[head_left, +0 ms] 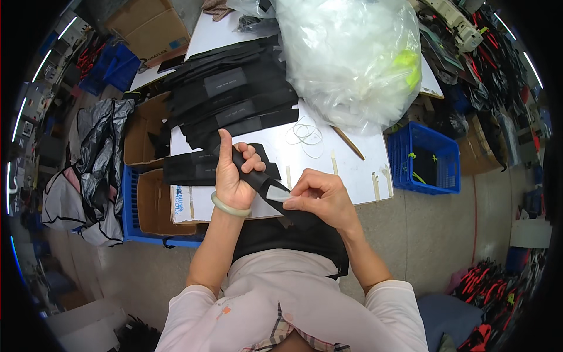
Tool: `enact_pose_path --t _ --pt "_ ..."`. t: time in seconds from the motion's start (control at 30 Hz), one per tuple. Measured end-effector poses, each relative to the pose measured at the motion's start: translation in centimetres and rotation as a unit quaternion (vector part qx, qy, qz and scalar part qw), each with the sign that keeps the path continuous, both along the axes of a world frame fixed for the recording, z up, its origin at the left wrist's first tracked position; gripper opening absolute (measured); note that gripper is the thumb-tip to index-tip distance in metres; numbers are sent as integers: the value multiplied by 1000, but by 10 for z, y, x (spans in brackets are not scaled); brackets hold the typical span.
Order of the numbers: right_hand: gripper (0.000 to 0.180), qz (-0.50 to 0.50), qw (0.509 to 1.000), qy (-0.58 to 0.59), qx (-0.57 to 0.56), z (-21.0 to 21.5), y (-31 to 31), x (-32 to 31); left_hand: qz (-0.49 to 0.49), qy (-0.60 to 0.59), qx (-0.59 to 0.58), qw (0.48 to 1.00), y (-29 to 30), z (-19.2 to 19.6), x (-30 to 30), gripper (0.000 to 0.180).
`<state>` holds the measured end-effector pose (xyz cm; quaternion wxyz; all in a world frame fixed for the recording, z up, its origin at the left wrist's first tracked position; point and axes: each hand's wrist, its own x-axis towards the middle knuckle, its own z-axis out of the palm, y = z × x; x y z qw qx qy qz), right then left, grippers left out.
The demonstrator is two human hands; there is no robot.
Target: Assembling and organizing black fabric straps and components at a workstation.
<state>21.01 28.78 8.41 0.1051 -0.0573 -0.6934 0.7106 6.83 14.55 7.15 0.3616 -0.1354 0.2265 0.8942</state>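
Note:
My left hand (233,170) grips a long black flat pouch (258,183) and holds it slanted over the near edge of the white table (328,170). A pale green bangle sits on that wrist. My right hand (319,196) pinches the pouch's lower end, where a light grey patch (277,192) shows. More black material (293,234) lies in my lap under both hands. A stack of the same black pouches (231,97) covers the table's far left, and two more (196,167) lie flat beside my left hand.
A big clear plastic bag (352,56) with something yellow-green inside stands at the table's back right. Loose rubber bands (308,136) and a thin wooden stick (350,142) lie on the tabletop. Open cardboard boxes (153,205) sit left, a blue crate (425,158) right.

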Motion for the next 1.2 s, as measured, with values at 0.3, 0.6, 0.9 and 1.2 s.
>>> enact_pose_path --t 0.3,0.6,0.9,1.2 --pt "24 -139 933 99 317 -1 -27 -1 15 57 -27 998 13 10 23 45" --pt "26 -145 935 92 310 5 -27 -3 15 86 -5 996 16 11 29 45" --pt "21 -96 956 113 255 11 -27 -3 3 -2 24 1000 22 15 22 44" --pt "15 -163 906 226 319 -5 -34 -18 16 -30 45 998 17 15 14 43"
